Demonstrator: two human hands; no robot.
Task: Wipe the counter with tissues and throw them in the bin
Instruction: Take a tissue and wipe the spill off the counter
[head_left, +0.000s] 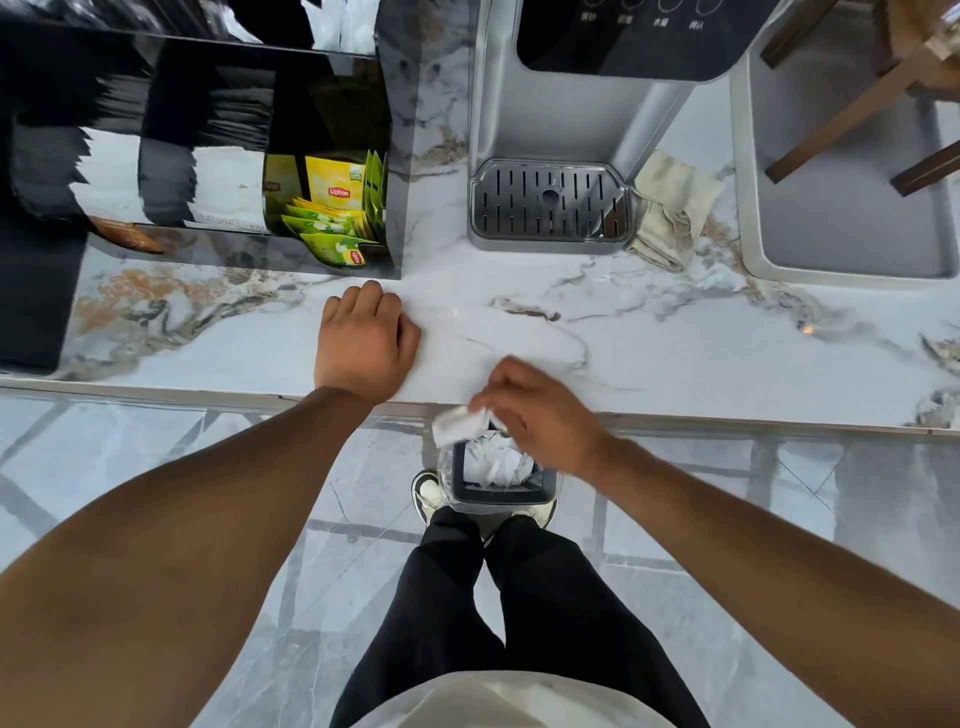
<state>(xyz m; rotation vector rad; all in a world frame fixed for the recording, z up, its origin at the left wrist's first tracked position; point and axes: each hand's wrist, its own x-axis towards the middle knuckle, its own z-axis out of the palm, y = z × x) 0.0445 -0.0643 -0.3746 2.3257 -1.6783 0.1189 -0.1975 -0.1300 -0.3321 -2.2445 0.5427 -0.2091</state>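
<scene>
My right hand (540, 415) pinches a crumpled white tissue (457, 423) at the front edge of the marble counter (701, 338), directly above a small grey bin (501, 496) on the floor. The bin holds several crumpled white tissues (493, 462) and has a clear liner. My left hand (366, 340) rests on the counter with its fingers curled under; whether anything lies beneath it is hidden.
A black organiser (208, 130) with yellow-green tea bags (337, 208) stands at the back left. A grey water dispenser with a drip tray (548, 205) stands behind, a folded cloth (670, 208) to its right, then a grey tray (841, 208). My shoes flank the bin.
</scene>
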